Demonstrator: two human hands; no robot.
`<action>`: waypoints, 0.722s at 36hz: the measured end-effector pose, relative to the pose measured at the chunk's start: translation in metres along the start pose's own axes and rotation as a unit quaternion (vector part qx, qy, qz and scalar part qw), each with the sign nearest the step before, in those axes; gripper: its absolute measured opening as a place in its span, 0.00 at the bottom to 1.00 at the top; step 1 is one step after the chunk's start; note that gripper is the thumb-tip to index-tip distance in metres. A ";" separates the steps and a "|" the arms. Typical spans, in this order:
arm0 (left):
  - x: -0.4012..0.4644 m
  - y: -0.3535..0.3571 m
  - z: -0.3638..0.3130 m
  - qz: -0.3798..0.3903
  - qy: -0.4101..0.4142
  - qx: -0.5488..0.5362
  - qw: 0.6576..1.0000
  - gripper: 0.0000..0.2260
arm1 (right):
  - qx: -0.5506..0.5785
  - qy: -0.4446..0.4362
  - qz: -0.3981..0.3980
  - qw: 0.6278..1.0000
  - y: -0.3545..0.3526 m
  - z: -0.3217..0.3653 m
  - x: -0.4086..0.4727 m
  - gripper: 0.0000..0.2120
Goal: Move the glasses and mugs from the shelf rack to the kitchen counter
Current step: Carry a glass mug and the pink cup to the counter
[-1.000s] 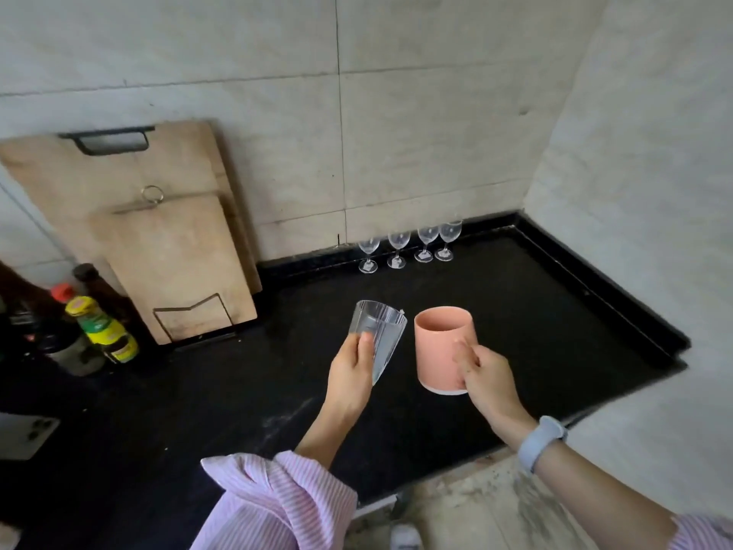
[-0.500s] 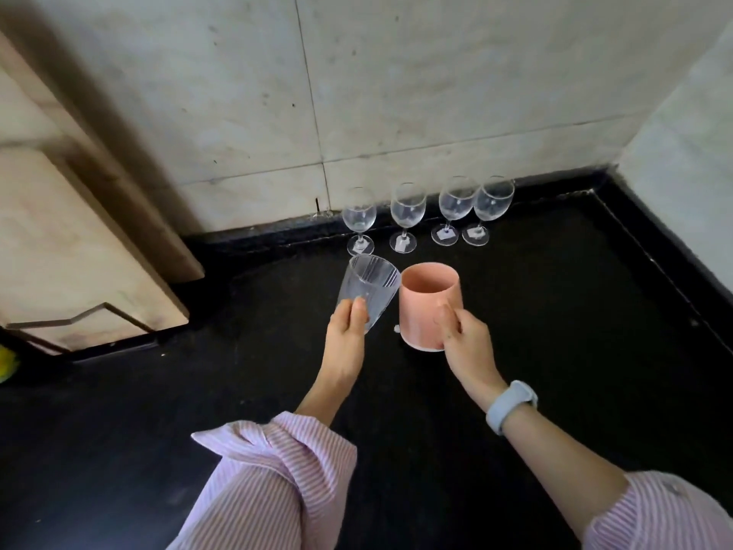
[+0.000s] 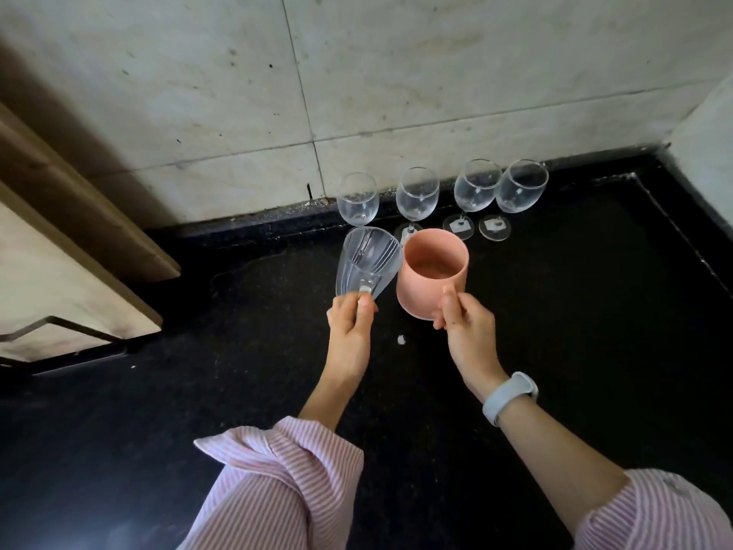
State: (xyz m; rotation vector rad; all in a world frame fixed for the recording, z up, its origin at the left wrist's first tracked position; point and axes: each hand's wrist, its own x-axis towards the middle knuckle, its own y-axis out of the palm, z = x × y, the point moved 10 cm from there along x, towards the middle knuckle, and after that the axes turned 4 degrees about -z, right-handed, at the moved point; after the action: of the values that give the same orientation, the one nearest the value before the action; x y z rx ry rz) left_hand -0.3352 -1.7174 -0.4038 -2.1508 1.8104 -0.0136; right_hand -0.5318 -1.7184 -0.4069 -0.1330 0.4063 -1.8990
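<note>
My left hand [image 3: 351, 327] grips a clear ribbed glass [image 3: 367, 262] near its base, tilted away from me above the black counter [image 3: 595, 331]. My right hand [image 3: 466, 325] holds a pink mug [image 3: 430, 277] by its near side, close beside the glass. Whether the mug's base touches the counter I cannot tell. Several wine glasses [image 3: 416, 194] stand in a row against the back wall, just beyond the two held pieces.
Wooden cutting boards [image 3: 59, 271] lean against the wall on the left. A tiled wall rises behind the counter and another closes the right corner [image 3: 706, 129]. A small white speck [image 3: 401, 340] lies on the counter between my hands.
Both hands have carried the glass and the mug forward toward the row of wine glasses at the back wall. The view has closed in on the counter.
</note>
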 end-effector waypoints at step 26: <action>0.011 -0.008 -0.007 -0.036 0.033 0.108 0.993 0.10 | -0.043 0.039 -0.011 0.998 -0.001 -0.001 0.013 0.14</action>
State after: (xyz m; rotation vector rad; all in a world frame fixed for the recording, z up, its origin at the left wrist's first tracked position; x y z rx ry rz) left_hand -0.3270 -1.7284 -0.3977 -2.0824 1.6803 -0.2870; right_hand -0.5375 -1.7295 -0.4087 -0.1219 0.5411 -1.9125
